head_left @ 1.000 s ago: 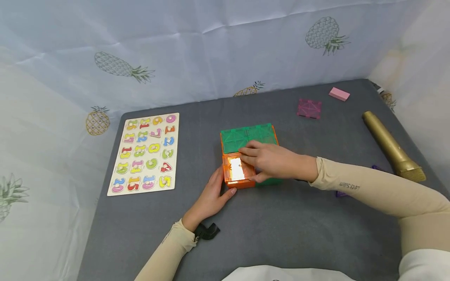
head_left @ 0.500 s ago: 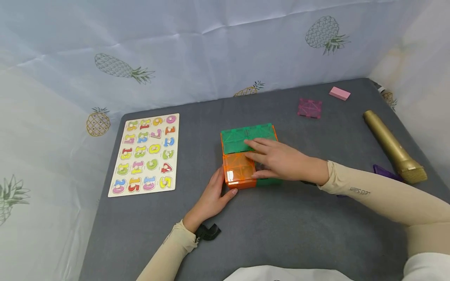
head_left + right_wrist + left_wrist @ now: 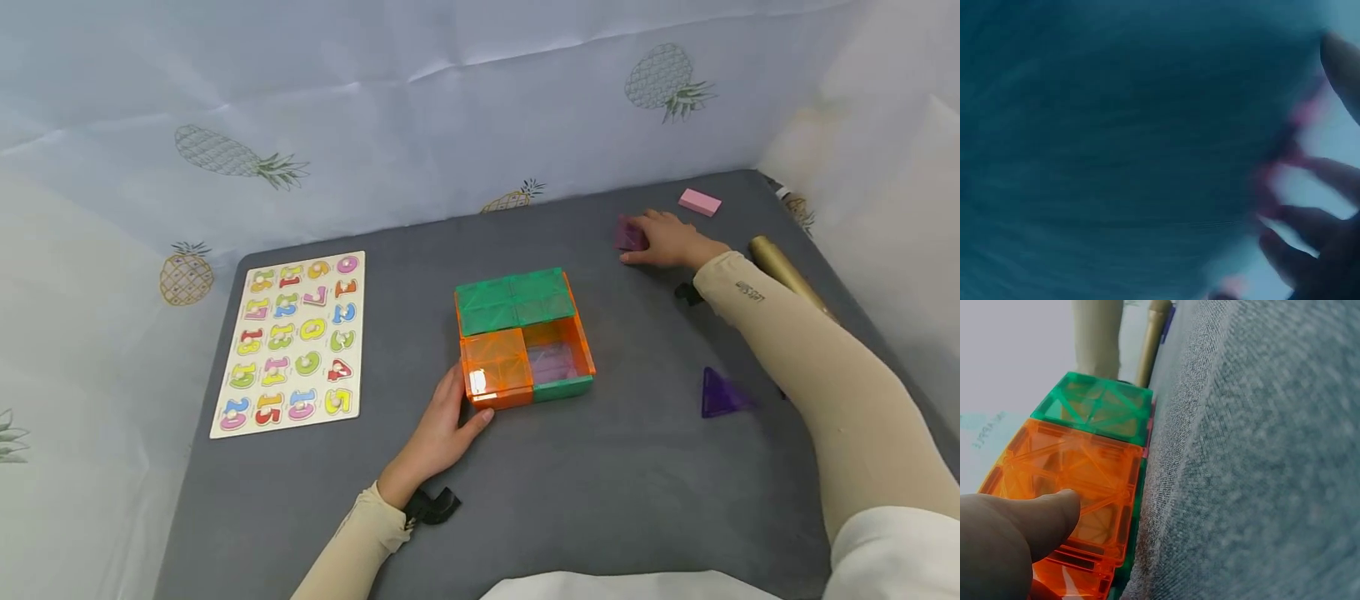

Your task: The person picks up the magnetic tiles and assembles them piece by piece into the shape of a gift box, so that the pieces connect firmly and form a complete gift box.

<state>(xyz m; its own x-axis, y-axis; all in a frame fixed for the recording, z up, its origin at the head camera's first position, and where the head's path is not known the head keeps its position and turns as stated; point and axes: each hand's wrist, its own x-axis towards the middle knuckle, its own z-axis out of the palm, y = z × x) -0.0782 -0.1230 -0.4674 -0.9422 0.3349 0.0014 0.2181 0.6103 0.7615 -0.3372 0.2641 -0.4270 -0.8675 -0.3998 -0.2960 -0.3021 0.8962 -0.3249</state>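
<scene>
A low box of see-through magnetic tiles [image 3: 497, 360], orange and green, lies on the grey table. Its front right part has no lid, so a purple-tinted floor shows inside. My left hand [image 3: 437, 425] rests against the front left corner. Its fingers lie straight along the left side, and in the left wrist view the thumb [image 3: 1047, 519] presses the orange face. At the back right, my right hand [image 3: 670, 240] reaches over a pink magnetic tile [image 3: 628, 235], thumb and fingers spread around it. The right wrist view is blurred; fingertips appear to touch the tile's edge.
A wooden number puzzle board [image 3: 292, 343] lies on the left. On the right are a pink block [image 3: 700, 202], a gold microphone [image 3: 783, 271] partly behind the right arm, and a purple triangular tile [image 3: 722, 395]. A pineapple-print cloth [image 3: 420, 150] rises behind the table.
My right hand has left the top of the box and moved right and away to the pink tile, uncovering the box's lidless part. The left hand stays at the box. The head view has shifted slightly.
</scene>
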